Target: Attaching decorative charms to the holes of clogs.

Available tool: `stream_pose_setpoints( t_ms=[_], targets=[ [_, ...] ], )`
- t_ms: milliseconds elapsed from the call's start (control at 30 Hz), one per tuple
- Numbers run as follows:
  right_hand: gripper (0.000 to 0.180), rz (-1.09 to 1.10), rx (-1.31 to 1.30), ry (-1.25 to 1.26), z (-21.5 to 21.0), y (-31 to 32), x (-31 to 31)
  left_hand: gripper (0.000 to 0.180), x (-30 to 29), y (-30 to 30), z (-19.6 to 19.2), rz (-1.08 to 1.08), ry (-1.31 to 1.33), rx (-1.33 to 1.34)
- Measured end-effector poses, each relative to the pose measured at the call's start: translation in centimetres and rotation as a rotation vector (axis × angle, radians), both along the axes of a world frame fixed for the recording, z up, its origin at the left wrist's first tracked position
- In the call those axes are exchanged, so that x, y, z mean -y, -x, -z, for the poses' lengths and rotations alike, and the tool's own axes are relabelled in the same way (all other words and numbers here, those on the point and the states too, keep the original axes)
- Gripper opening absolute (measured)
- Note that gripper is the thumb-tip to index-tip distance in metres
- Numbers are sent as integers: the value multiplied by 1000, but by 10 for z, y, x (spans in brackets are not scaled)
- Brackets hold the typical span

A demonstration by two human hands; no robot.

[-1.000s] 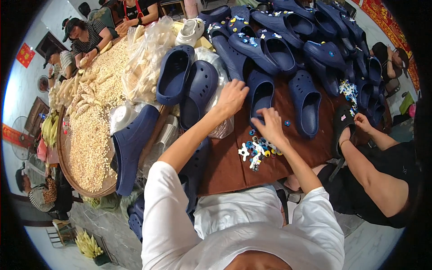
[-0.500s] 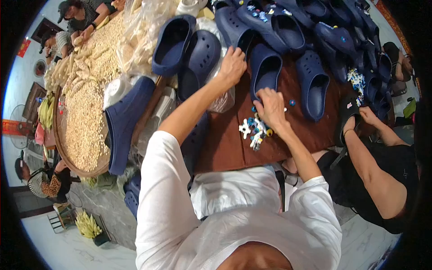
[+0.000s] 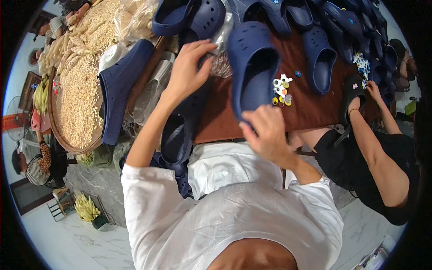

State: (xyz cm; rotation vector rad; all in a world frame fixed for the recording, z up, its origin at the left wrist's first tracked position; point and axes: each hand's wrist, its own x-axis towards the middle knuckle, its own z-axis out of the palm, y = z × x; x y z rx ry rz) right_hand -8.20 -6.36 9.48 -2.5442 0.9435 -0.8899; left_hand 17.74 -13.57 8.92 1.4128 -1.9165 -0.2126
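My right hand [image 3: 266, 134], slightly blurred, grips the heel of a navy clog [image 3: 254, 67]. The clog looks raised off the brown tabletop, its holed toe pointing away from me. My left hand [image 3: 191, 69] holds nothing, thumb and fingers apart, beside a clear plastic bag [image 3: 222, 65] left of that clog. Small colourful shoe charms [image 3: 282, 90], white, yellow and blue, lie in a pile just right of the held clog. Another navy clog [image 3: 320, 60] rests on the brown cover further right.
Many navy clogs [image 3: 346, 31] crowd the back right. A round tray [image 3: 63, 150] of pale kernels stands left, with a clog [image 3: 123, 85] against its edge. On the right, a co-worker's hand [image 3: 373, 91] is near more charms [image 3: 361, 65] and a dark clog [image 3: 353, 96].
The clog by my right hand has come up off the table toward me, held at the heel. My left hand has moved left, away from the clogs at the back. The view has shifted.
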Motion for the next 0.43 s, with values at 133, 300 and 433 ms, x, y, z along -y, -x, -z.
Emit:
stream_pose_setpoints(
  t_ms=[133,300,433],
  targets=[
    [22,-157,-10,-47,31,-2,-48,34,-75,12,-16,-60,-218,-301],
    [10,-189,-64,-128,63,-6,-82,34,-128,42,5,-97,-181,-269],
    [12,-180,-97,-142,77,-3,-93,36,-168,74,23,-156,-287,-410]
  ],
)
